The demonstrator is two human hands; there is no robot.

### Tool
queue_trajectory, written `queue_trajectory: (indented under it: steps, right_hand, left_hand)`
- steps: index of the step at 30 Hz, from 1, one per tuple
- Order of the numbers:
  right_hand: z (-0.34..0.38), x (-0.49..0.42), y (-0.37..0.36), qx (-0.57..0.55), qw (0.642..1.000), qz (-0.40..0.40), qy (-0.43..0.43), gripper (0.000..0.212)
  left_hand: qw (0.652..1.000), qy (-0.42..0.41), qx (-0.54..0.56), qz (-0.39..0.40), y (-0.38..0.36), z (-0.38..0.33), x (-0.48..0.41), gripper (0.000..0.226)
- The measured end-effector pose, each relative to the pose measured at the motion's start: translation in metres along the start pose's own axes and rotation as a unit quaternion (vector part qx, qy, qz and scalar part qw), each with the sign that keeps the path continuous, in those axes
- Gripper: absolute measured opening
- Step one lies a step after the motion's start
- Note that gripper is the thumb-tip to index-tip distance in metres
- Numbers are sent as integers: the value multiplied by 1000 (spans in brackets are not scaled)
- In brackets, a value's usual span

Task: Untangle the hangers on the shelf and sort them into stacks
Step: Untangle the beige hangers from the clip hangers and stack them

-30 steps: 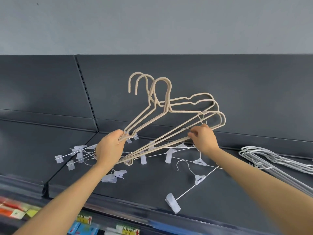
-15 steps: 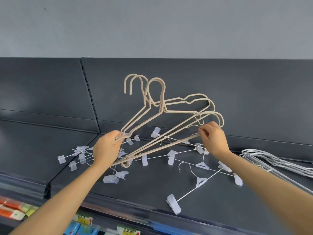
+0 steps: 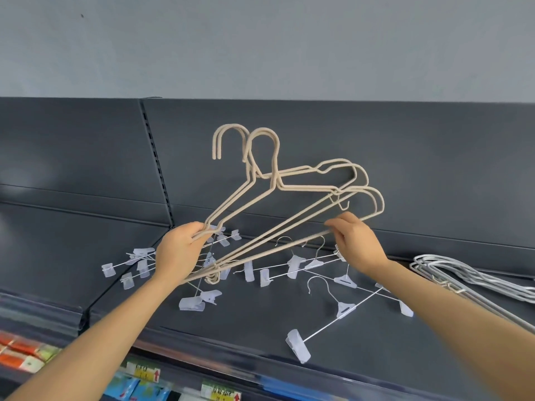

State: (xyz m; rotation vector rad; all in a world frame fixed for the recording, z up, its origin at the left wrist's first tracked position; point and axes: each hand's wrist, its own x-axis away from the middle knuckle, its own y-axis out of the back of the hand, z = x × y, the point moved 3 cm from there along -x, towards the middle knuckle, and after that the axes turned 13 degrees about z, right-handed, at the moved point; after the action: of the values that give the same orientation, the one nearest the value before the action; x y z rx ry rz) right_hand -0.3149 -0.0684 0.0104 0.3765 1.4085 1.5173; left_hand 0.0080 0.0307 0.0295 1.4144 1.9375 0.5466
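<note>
Several beige hangers (image 3: 292, 186) are held up in a bunch above the dark shelf (image 3: 260, 322), hooks pointing up and left. My left hand (image 3: 179, 253) grips their left shoulder ends. My right hand (image 3: 357, 244) pinches a bottom bar of the bunch near its right side. Under the bunch, several white clip hangers (image 3: 312, 267) lie tangled on the shelf, one with a long rod and a clip (image 3: 298, 344) near the front edge. A stack of white wire hangers (image 3: 469, 280) lies at the right.
The shelf's dark back panel (image 3: 434, 169) rises behind the hangers, with a slotted upright (image 3: 156, 163) on the left. A lower shelf with coloured packages (image 3: 23, 354) and price tags (image 3: 144, 371) runs below the front edge.
The beige bunch has shifted slightly left and risen off the clip hangers. My right hand has slid right along the bottom bars, uncovering more clip hangers below.
</note>
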Motion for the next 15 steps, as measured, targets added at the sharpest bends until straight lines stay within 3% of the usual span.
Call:
queue_trajectory:
  steps: [3,9,15]
  right_hand:
    - [0,9,10,5,998,-67,-2,23]
    - [-5,9,25,63,994,-81,-24,52]
    - [-8,8,50,55,988,-132,-62,55]
  left_hand:
    - [1000,3,23,-11,4,7,-3,24]
    - [999,-10,-7,-39,9,3,-7,25]
    - [997,-41,52,-34,5,-4,-18,32]
